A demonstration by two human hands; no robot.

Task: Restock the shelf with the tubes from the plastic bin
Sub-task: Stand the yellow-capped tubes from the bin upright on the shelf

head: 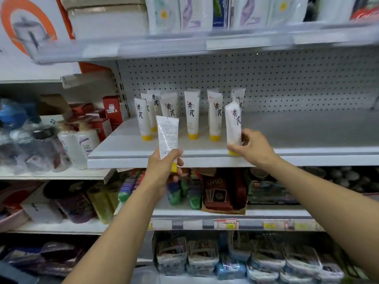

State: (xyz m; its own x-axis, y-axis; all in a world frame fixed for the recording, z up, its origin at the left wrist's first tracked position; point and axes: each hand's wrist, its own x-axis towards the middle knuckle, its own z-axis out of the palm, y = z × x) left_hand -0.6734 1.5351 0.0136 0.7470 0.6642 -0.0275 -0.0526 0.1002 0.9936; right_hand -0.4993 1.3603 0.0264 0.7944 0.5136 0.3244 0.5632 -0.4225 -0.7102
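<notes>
On the white middle shelf (297, 130), toward its left part, the stocked tubes (192, 117) stand cap-down in short files running back to the pegboard (276, 78). They have white bodies, black brush characters and yellow caps. The files stand near one another; whether neighbours touch cannot be told.

Your left hand (164, 169): fingers curled round the lower end of the first tube (167, 132), thumb across its barcode. The tube is upright, its printed back label facing you. Its yellow cap points down and shows between your fingers. You hold it in front of the shelf's front lip, not on the board. The cap sits lower than the lip, and the top overlaps the front file in view.

Your right hand (253, 146): fingers and thumb pinching the lower part of the second tube (232, 121). It is upright with a slight lean, characters turned leftward. Its cap is at the shelf's front edge, just right of the files. Whether it rests on the board or hangs just over it cannot be told.

Both forearms are bare, reaching up from below.

Surroundings, mostly blurred:
- upper shelf: flat white packs (184, 15)
- left bay: red boxes (111, 108) and white bottles (82, 144)
- shelf below: a brown card box (221, 193)
- its rail: price tags (226, 224)
- lowest level: bagged goods (205, 257)
</notes>
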